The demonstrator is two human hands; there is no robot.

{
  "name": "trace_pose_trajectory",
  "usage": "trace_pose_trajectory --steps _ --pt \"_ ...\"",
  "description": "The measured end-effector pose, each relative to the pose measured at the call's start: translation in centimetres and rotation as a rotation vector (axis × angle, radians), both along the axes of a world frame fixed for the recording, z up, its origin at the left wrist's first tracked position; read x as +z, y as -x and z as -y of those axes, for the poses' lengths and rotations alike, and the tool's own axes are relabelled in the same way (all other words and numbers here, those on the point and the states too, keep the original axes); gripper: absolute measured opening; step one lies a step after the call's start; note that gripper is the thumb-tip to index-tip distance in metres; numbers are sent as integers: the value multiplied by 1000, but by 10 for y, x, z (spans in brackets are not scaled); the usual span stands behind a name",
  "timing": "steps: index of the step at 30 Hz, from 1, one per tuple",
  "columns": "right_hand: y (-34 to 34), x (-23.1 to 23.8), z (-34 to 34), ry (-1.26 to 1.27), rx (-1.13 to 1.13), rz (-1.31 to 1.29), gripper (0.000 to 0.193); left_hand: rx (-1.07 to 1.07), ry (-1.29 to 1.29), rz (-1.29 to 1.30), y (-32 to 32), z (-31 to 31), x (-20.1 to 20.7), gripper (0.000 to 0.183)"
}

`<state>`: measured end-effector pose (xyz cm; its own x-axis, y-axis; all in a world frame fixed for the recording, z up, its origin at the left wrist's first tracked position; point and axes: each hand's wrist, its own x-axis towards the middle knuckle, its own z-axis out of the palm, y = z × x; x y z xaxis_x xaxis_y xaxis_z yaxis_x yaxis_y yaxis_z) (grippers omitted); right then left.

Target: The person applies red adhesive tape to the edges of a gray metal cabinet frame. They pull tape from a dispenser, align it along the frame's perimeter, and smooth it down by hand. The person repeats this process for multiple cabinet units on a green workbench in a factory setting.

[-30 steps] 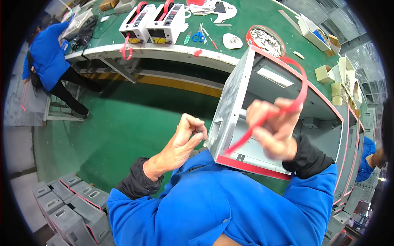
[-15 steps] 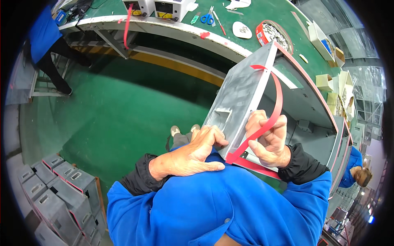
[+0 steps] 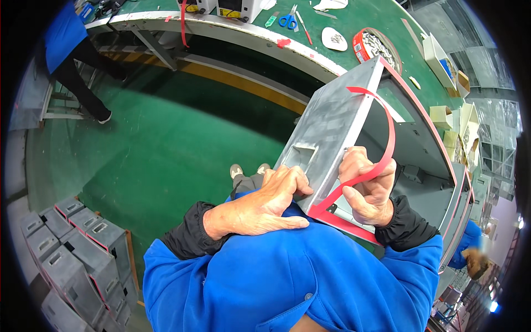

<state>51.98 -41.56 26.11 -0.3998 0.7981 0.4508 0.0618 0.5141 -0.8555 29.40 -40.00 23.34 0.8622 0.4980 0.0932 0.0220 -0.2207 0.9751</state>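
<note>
A grey metal box (image 3: 332, 119) with an open front stands tilted against me, one corner by my jacket. My left hand (image 3: 263, 202) grips its near end, fingers bent against the side panel beside a rectangular recess (image 3: 300, 157) and thumb stretched below. Red tape (image 3: 345, 229) lies along the near edge of the opening. From the near corner a loose strip of red tape (image 3: 391, 133) rises, passes through my right hand (image 3: 368, 185) and loops up to the box's far rim. My right fingers are curled and closed on this strip in front of the opening.
A green workbench (image 3: 243, 41) carries blue scissors (image 3: 288, 21), a red-rimmed tub of small metal parts (image 3: 379, 47) and cardboard trays (image 3: 440, 58). Stacked grey boxes (image 3: 74, 271) stand at lower left. One person (image 3: 63, 47) is at far left, another (image 3: 467, 249) at right.
The view has shifted slightly, so bench and box sit a little lower and further right. Both hands keep nearly the same hold. The strip's loop bulges a little further right.
</note>
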Motion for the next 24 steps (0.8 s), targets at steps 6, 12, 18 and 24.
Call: trace_pose_trajectory --steps 6,12,18,24 --pt "0 0 1 -6 -9 21 49 4 -23 -22 0 2 -1 47" --pt "0 -2 0 -8 -10 19 49 15 -19 -24 0 3 -4 49" --pt "-1 -3 1 -4 -23 27 50 10 3 -10 0 3 -4 49" --pt "-2 -3 1 -1 -26 23 49 7 25 -4 -1 2 -5 49"
